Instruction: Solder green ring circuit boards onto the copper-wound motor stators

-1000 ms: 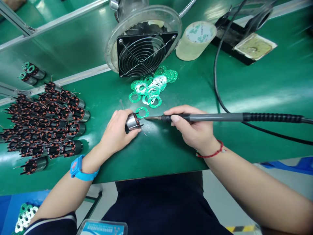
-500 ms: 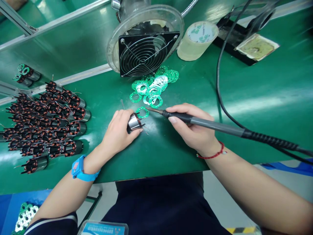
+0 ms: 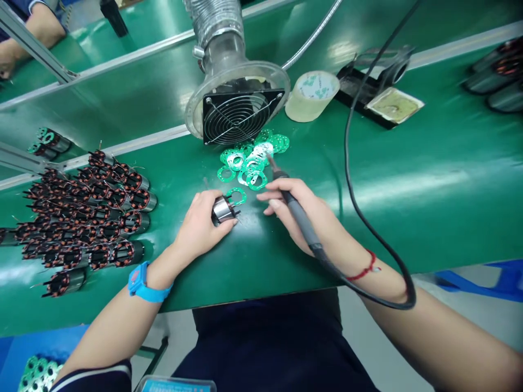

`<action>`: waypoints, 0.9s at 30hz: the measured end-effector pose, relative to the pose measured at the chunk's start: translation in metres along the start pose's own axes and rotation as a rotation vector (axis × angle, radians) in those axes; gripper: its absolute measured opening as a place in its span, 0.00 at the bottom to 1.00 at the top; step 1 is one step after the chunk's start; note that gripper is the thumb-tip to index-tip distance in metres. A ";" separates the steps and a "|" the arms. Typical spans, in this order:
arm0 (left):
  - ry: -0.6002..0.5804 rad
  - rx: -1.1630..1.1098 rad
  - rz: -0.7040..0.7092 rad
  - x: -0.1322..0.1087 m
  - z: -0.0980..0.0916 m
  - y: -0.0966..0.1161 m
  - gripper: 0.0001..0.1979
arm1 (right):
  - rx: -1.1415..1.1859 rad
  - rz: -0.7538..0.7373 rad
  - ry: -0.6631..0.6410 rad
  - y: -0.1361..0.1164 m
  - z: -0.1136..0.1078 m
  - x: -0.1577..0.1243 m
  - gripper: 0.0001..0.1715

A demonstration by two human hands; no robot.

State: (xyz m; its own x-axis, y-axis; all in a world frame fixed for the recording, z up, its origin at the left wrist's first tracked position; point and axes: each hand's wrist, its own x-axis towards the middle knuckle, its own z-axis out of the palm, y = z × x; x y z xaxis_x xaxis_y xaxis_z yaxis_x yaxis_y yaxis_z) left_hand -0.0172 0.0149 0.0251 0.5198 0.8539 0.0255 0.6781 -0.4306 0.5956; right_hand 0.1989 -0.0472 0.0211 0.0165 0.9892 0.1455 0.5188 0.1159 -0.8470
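Note:
My left hand (image 3: 203, 222) is closed around a motor stator (image 3: 223, 209), a shiny metal cylinder lying on its side with its wire ends facing right. A green ring-shaped circuit board (image 3: 237, 196) is right by the stator's end; I cannot tell whether they touch. In my right hand (image 3: 300, 209) is a soldering iron (image 3: 298, 215), its tip angled up and left over a heap of ring circuit boards (image 3: 261, 155). Thumb and forefinger grip the iron's handle while the other fingers are partly extended.
Rows of stators (image 3: 93, 212) stand on the left of the green bench. A fume extractor (image 3: 241, 117) overhangs the boards. Behind are a tape roll (image 3: 312, 98) and an iron stand with a sponge (image 3: 394, 105). The iron's cable (image 3: 349, 179) loops at right. Another person's arm (image 3: 36, 32) shows top left.
My right hand has swung the soldering iron's tip away from the board by the stator, up and right over the heap. The left hand keeps its hold. The camera view has shifted.

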 end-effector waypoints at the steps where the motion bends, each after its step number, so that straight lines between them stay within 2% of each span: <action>1: 0.004 -0.062 -0.039 0.000 -0.001 -0.001 0.21 | -0.020 0.017 0.008 -0.003 0.000 0.001 0.17; 3: -0.007 -0.200 -0.094 -0.002 -0.002 -0.003 0.21 | -0.061 0.049 -0.021 -0.008 0.002 0.004 0.18; 6: -0.060 -0.371 -0.060 -0.006 -0.002 -0.005 0.22 | -0.013 0.111 -0.044 -0.014 0.013 0.008 0.16; 11: -0.204 -0.626 -0.029 -0.009 -0.004 -0.005 0.25 | 0.382 0.088 0.304 -0.023 0.036 0.007 0.16; 13: -0.288 -0.670 0.000 -0.009 -0.009 -0.006 0.25 | 0.525 0.070 0.350 -0.026 0.039 0.005 0.18; 15: -0.355 -0.613 0.079 -0.008 -0.015 -0.007 0.26 | 0.645 0.090 0.282 -0.027 0.038 0.003 0.20; 18: -0.405 -0.437 0.216 -0.008 -0.020 -0.008 0.26 | 0.715 0.077 0.060 -0.027 0.032 0.003 0.20; 20: -0.388 -0.292 0.281 -0.007 -0.018 -0.007 0.24 | 0.606 -0.019 -0.066 -0.025 0.030 0.003 0.20; 22: -0.323 -0.127 0.304 -0.007 -0.014 -0.007 0.22 | 0.382 -0.143 -0.121 -0.023 0.030 0.001 0.23; 24: -0.256 -0.006 0.292 -0.006 -0.011 -0.007 0.22 | 0.120 -0.217 -0.083 -0.023 0.033 -0.003 0.26; 27: -0.223 0.062 0.278 -0.006 -0.013 -0.008 0.22 | -0.169 -0.204 -0.015 -0.025 0.035 -0.009 0.26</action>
State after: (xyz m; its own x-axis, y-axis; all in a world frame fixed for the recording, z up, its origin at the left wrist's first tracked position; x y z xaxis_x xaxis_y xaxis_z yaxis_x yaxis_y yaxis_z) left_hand -0.0324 0.0171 0.0304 0.7849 0.6196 0.0001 0.5211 -0.6604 0.5407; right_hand 0.1558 -0.0561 0.0228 -0.1156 0.9482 0.2958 0.6454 0.2980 -0.7033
